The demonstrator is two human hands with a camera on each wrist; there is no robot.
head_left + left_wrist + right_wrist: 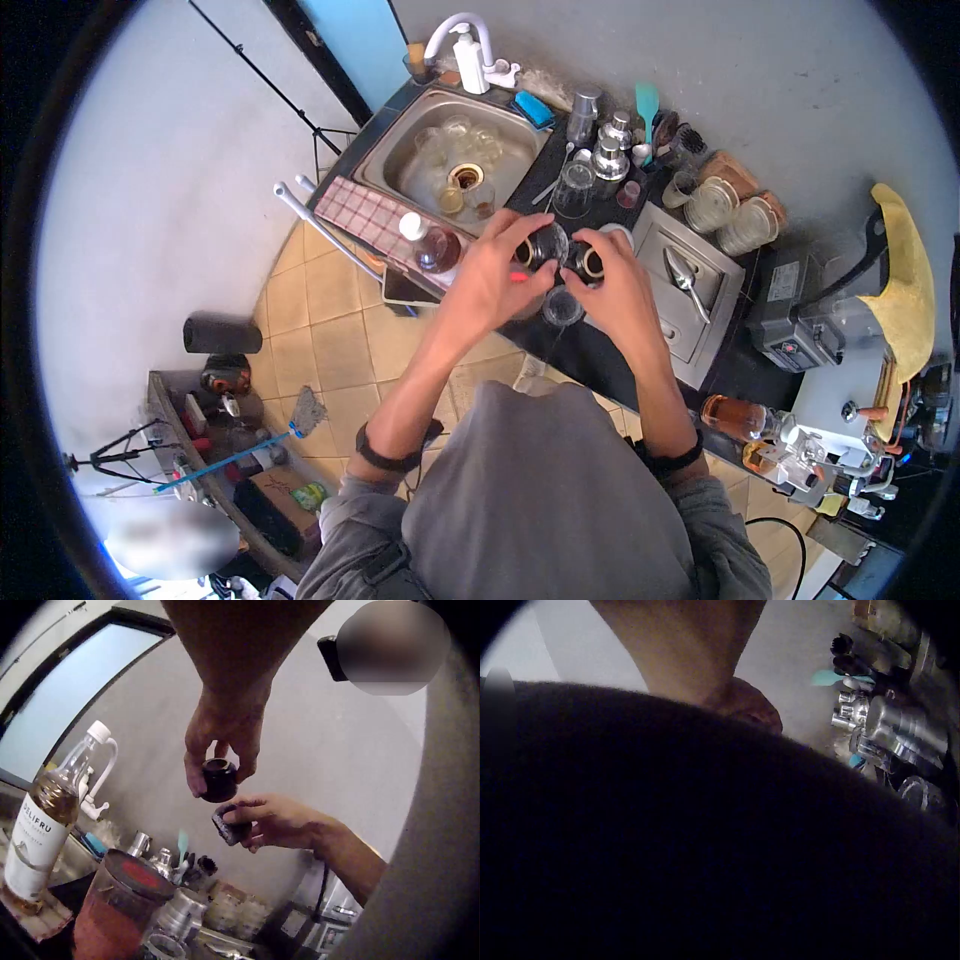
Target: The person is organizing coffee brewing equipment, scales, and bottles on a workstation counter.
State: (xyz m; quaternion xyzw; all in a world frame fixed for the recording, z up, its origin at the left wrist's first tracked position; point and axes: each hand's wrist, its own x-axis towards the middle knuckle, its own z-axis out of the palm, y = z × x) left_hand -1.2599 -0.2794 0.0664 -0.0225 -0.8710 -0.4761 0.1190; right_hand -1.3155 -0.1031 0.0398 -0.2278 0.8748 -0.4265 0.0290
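My left hand (490,275) grips a small, dark, rounded container (219,781) with a ring-shaped opening on top. Facing it, my right hand (617,280) pinches a short dark piece (229,826) with a pale, grainy-looking face. Both pieces are held close together above the black counter, the left one slightly higher in the left wrist view. Below the hands stands a dark-lidded jar (112,907) with red contents. Beside it a steel shaker (181,911) is visible. Dark cloth covers most of the right wrist view.
Left lies a sink (375,165) holding several glasses. A white-capped bottle (435,250) stands on a checked cloth (365,215). Right of the hands are a steel drip tray (690,345) with a scoop-like utensil (685,280), stacked glasses (748,225) and a grey machine (795,315).
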